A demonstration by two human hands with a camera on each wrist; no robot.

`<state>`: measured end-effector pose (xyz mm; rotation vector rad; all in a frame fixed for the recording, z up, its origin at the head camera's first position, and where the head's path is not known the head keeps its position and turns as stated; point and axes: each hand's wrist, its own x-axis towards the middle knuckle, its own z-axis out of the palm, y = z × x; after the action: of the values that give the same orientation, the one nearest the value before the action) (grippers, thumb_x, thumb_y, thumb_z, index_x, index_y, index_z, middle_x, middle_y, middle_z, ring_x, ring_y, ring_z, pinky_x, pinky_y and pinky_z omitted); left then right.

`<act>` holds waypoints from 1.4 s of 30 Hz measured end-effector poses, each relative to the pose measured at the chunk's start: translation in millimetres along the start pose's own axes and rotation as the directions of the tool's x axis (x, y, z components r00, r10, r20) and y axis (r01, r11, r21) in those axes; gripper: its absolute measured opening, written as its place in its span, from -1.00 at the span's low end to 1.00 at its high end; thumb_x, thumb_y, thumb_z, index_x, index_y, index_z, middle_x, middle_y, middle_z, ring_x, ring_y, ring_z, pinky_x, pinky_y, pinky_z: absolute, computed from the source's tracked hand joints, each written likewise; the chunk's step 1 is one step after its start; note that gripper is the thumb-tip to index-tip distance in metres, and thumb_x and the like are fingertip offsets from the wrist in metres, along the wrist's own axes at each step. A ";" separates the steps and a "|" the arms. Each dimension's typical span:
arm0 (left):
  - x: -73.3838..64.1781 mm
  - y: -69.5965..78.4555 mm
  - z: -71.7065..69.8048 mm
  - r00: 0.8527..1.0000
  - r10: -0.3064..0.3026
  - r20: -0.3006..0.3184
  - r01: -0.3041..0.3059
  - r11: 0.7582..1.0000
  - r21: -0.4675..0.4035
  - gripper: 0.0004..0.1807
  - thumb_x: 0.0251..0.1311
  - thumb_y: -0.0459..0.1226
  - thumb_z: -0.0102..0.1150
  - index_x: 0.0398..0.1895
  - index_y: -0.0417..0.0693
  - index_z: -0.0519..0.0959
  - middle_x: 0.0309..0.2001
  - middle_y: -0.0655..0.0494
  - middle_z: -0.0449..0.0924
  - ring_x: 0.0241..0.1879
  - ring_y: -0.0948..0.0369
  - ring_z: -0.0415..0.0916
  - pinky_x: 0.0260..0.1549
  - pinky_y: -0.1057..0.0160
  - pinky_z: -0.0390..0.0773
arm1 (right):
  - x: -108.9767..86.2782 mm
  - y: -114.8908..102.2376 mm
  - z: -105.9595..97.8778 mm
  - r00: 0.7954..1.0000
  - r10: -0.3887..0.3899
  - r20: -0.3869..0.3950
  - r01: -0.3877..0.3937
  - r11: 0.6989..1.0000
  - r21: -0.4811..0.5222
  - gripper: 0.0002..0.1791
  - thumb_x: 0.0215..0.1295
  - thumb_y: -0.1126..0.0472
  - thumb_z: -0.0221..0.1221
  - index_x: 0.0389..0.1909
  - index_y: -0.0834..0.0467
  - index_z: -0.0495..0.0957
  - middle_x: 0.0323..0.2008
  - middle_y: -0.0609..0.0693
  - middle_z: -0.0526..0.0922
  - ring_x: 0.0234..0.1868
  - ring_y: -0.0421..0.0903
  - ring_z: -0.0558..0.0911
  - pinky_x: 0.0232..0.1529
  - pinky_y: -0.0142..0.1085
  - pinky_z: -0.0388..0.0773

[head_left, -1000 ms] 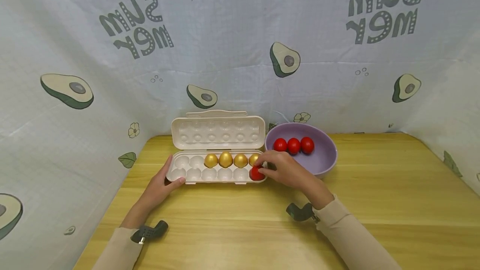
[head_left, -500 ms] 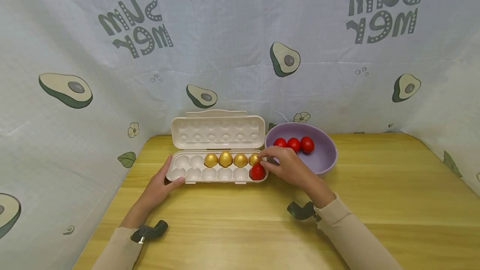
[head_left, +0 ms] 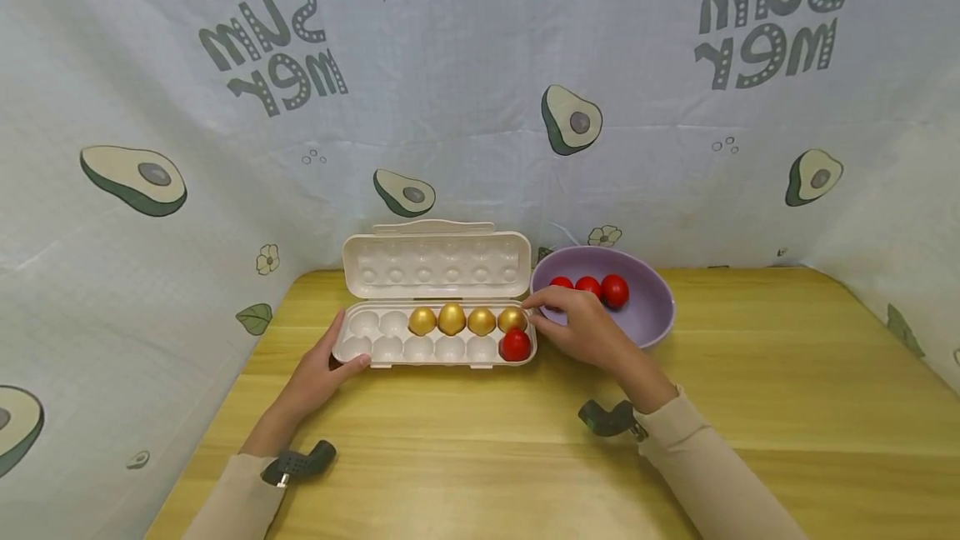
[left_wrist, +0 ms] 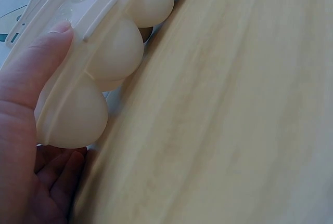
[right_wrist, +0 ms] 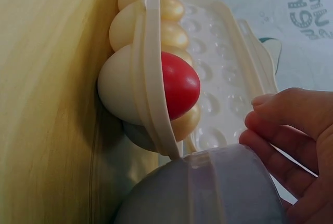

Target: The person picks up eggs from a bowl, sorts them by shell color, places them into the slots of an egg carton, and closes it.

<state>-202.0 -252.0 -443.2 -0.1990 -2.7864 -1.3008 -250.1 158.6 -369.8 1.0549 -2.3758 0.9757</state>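
A cream plastic egg carton [head_left: 435,348] lies with its lid [head_left: 437,269] tipped back. My left hand [head_left: 317,373] grips its left end, thumb over the front rim and fingers round the side, as the left wrist view shows. Several golden eggs [head_left: 452,319] fill the right part of the back row. One red egg [head_left: 515,345] sits in the front right cup; the right wrist view shows it apart from my fingers. My right hand [head_left: 573,323] hovers over the left rim of the purple bowl [head_left: 651,319], fingers loosely bent, holding nothing. Red eggs [head_left: 615,291] lie in the bowl, partly hidden by that hand.
Carton and bowl stand side by side at the back of a wooden table [head_left: 465,457]. Right behind them hangs a pale curtain [head_left: 465,107] printed with avocados. A dark camera mount sits on each wrist.
My right hand has let go of the red egg, which stays in the front right cup, and has drawn back up and right towards the bowl. The left hand has not moved.
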 end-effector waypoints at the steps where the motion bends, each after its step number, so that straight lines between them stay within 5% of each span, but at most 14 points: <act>1: -0.1 0.0 -0.3 1.000 0.000 -0.001 0.000 1.000 -0.001 0.04 0.22 0.03 0.23 0.55 -0.07 -0.19 0.50 -0.23 -0.10 0.45 -0.19 -0.10 0.35 -0.22 -0.03 | 0.4 0.2 -0.4 1.000 0.004 -0.006 -0.004 1.000 0.000 -0.84 0.13 0.33 0.34 -0.23 0.17 0.71 -0.28 -0.06 0.71 -0.21 -0.13 0.65 -0.07 -0.18 0.62; 19: 0.9 -1.5 0.9 1.000 0.011 -0.015 -0.011 1.000 0.001 0.06 0.19 0.04 0.25 0.55 -0.08 -0.17 0.50 -0.22 -0.08 0.45 -0.18 -0.08 0.35 -0.21 -0.01 | 14.6 11.0 -19.7 0.989 0.139 -0.055 -0.137 0.990 0.029 -0.77 0.15 0.32 0.34 -0.14 0.21 0.68 -0.21 0.03 0.71 -0.21 -0.04 0.70 -0.16 -0.12 0.65; 29: -0.6 -0.7 0.3 1.000 0.014 -0.010 -0.014 1.000 0.010 0.06 0.20 0.05 0.24 0.54 -0.13 -0.18 0.49 -0.26 -0.09 0.44 -0.21 -0.09 0.35 -0.21 -0.02 | 21.6 17.1 -19.3 0.963 0.259 -0.066 -0.254 0.964 0.082 -0.76 0.17 0.32 0.33 -0.12 0.24 0.67 -0.17 0.08 0.70 -0.15 0.00 0.69 -0.09 -0.13 0.63; 42: -0.5 0.8 1.2 1.000 0.002 -0.014 -0.002 1.000 0.001 0.05 0.19 0.03 0.25 0.55 -0.08 -0.18 0.50 -0.22 -0.09 0.45 -0.18 -0.10 0.36 -0.21 -0.02 | 19.3 28.5 -18.5 0.944 0.318 -0.088 -0.309 0.945 0.104 -0.74 0.20 0.25 0.33 -0.09 0.20 0.67 -0.14 0.10 0.70 -0.14 0.05 0.70 -0.10 -0.08 0.63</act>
<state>-201.4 -250.6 -443.4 -0.1917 -2.7740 -1.2953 -283.2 175.9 -358.8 0.6438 -2.4798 1.2238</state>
